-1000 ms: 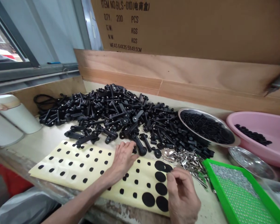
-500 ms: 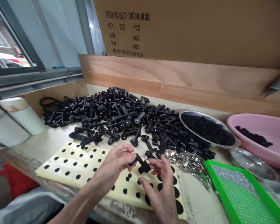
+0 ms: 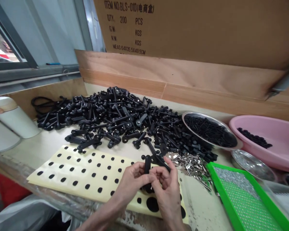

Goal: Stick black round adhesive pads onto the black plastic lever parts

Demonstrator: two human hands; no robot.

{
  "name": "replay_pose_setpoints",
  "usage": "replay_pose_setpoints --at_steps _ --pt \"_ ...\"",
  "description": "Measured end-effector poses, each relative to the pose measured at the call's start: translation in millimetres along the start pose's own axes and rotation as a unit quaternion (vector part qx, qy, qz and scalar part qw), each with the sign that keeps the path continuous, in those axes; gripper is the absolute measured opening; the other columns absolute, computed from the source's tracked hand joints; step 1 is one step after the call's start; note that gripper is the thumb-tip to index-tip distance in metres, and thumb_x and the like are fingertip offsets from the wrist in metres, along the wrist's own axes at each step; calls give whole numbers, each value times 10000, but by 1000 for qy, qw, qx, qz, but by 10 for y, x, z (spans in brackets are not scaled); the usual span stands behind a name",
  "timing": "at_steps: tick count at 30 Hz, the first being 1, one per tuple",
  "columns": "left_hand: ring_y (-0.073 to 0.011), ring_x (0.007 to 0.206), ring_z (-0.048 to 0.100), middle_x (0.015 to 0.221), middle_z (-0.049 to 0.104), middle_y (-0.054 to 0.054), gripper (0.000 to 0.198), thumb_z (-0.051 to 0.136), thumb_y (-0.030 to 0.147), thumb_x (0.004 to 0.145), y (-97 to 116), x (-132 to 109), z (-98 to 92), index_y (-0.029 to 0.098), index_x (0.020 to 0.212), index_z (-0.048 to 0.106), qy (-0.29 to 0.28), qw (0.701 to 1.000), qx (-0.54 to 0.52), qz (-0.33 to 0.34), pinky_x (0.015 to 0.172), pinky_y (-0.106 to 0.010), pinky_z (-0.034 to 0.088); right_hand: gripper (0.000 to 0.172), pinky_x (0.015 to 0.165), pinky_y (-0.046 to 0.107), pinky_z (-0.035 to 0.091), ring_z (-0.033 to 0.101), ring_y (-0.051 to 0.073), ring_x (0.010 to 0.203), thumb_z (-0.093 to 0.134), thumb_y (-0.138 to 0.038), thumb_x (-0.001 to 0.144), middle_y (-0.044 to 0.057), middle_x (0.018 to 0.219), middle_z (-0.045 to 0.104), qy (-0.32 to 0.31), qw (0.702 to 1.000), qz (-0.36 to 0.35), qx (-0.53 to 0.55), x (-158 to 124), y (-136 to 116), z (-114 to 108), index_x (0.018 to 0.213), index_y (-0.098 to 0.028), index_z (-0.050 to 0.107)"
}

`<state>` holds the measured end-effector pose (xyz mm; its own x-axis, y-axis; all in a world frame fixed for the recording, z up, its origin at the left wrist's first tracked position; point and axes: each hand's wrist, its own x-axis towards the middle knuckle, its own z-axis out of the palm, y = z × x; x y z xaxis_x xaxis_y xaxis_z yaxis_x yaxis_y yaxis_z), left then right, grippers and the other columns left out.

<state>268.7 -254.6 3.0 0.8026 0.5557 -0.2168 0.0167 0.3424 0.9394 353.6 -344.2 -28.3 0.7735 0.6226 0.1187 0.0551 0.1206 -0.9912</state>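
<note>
My left hand (image 3: pixel 134 179) is closed around a black plastic arm-like part (image 3: pixel 147 164), which points upward between my two hands. Thumb and fingers of my right hand (image 3: pixel 165 186) press against the same part from the other side, and they hide its lower end. Both hands are over a pale yellow sticker sheet (image 3: pixel 82 160) dotted with small black pads and larger black discs (image 3: pixel 152 204). Just beyond the fingertips lie loose black parts, at the front of a large heap of similar black parts (image 3: pixel 115 118).
Thin metal pieces (image 3: pixel 191 166) lie right of the heap. Farther right are a steel bowl of black pieces (image 3: pixel 183 119), a pink basin (image 3: pixel 284 134), a small metal dish (image 3: pixel 254 165) and a green tray (image 3: pixel 227 199). White containers (image 3: pixel 19 118) stand left; a wooden board (image 3: pixel 135 72) borders the back.
My right hand has come in from the right, and its fingers now close on the black part. The part has turned from slanting to nearly upright. The whole view has shifted slightly.
</note>
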Motion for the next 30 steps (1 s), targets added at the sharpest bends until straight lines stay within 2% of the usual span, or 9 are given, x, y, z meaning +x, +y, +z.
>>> replay_pose_setpoints --at_steps 2,5,8,10,12,17,23,30 --pt "-198 898 617 925 696 -70 244 719 253 751 1 28 -43 131 958 678 -15 998 -53 -30 846 -312 463 583 740 313 515 626 164 794 619 -302 849 12 862 645 -3 1000 1 14 -2 -13 -2 1336 -239 304" --pt "-181 831 623 875 702 -74 244 707 305 771 31 54 -149 134 945 693 1 993 -106 -54 779 -292 471 498 713 309 519 621 171 801 652 -341 829 43 940 637 45 998 4 38 17 -47 -60 1255 -231 418" --pt "-151 746 611 847 704 -65 264 690 378 787 78 75 -228 149 917 701 67 994 -83 -32 671 -241 459 257 615 235 465 539 125 650 678 -380 810 -9 732 584 112 992 31 43 53 -63 -153 963 -199 579" --pt "-127 684 593 832 705 -60 278 690 409 782 107 96 -243 152 887 702 108 993 -38 -12 584 -204 427 233 556 211 403 447 102 575 680 -400 805 -42 621 500 120 989 57 70 72 -53 -191 783 -195 572" --pt "-113 625 578 827 704 -61 297 687 432 779 117 127 -232 153 880 697 123 992 -22 -15 520 -190 401 276 533 211 357 392 99 562 677 -413 803 -51 596 455 98 986 93 99 74 -37 -192 704 -195 540" --pt "-123 564 587 756 694 -79 336 652 448 800 32 226 -186 129 905 676 97 993 -62 -26 509 -212 441 319 528 219 309 340 109 562 683 -464 777 -52 560 420 33 983 161 84 35 -14 -120 679 -191 550" --pt "-122 554 578 735 682 -73 322 646 434 808 -67 270 -200 127 900 665 100 994 -46 -10 503 -216 459 352 516 218 281 305 103 544 682 -510 757 -54 550 409 -7 983 182 20 43 -19 -84 686 -183 571" --pt "-122 550 569 670 641 -41 297 638 429 811 -66 251 -196 134 845 646 97 994 -41 -3 497 -213 464 361 496 214 261 294 93 531 689 -521 736 -50 565 418 -24 983 179 -13 74 23 -66 710 -171 601"
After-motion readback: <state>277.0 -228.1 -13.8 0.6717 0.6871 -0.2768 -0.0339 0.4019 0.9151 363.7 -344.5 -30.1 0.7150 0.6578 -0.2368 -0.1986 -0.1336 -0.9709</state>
